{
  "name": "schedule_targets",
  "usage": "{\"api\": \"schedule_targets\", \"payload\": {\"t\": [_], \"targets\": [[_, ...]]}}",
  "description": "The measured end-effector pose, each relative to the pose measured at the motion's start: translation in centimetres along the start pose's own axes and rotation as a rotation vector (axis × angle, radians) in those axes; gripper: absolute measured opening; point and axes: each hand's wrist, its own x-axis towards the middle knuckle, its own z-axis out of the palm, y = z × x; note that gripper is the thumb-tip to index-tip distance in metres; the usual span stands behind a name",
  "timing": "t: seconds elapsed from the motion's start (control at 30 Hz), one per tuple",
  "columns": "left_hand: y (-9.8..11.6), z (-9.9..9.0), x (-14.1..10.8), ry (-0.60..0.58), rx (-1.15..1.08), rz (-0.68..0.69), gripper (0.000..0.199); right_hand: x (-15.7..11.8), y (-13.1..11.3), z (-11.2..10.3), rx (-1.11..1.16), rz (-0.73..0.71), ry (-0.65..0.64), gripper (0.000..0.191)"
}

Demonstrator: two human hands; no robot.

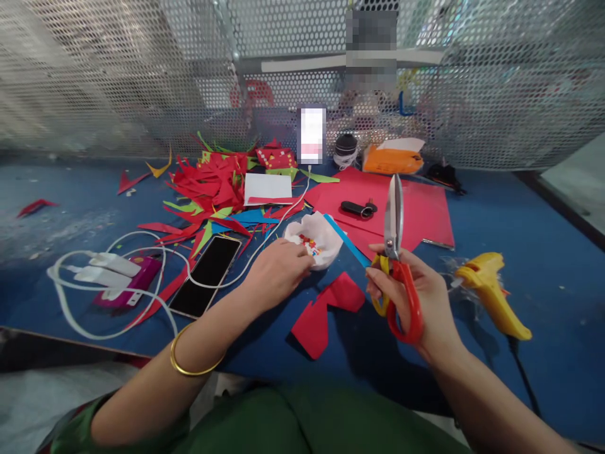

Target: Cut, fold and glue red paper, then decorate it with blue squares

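On a blue table (pixel 505 221), the right hand (pixel 425 293) clasps one pair of scissors (pixel 391 246), silver-bladed, red-and-yellow-handled; left hand (pixel 281 268), grip unclear, touches one white bowl (pixel 331 252).

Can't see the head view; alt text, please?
The right hand holds scissors upright, a blue strip reaching it; the left hand is at a white bowl of small colourful pieces. A red cut-out lies on the blue table between the hands; a yellow glue gun lies at right.
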Motion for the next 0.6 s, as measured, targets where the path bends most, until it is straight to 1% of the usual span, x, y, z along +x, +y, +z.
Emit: {"api": "schedule_targets", "payload": {"t": [0.07,0.2,0.33,0.4,0.47,0.53,0.6], "targets": [[0.9,-0.2,-0.1,-0.010,0.049,-0.015,0.017,0.0,0.0,0.0,0.006,0.002,-0.008,0.039],[3.2,-0.4,0.0,-0.018,0.045,-0.023,0.013,-0.1,0.1,-0.1,0.026,-0.015,-0.017,0.040],[5.4,0.0,1.0,0.004,0.039,-0.119,0.013,-0.1,0.0,-0.2,0.030,-0.013,-0.018,0.037],[6.1,0.2,1.4,0.006,0.036,-0.168,0.014,-0.2,-0.2,-0.2,0.036,-0.015,-0.022,0.036],[6.2,0.1,1.5,0.018,0.029,-0.182,0.012,-0.2,-0.2,-0.2,0.040,-0.019,-0.029,0.036],[5.6,-0.2,1.0,0.059,0.013,-0.164,0.015,-0.2,-0.2,-0.3,0.035,-0.024,-0.034,0.037],[4.4,-0.7,-0.1,0.136,0.001,-0.155,0.035,-0.3,-0.2,-0.3,0.030,-0.033,-0.037,0.037]]}}
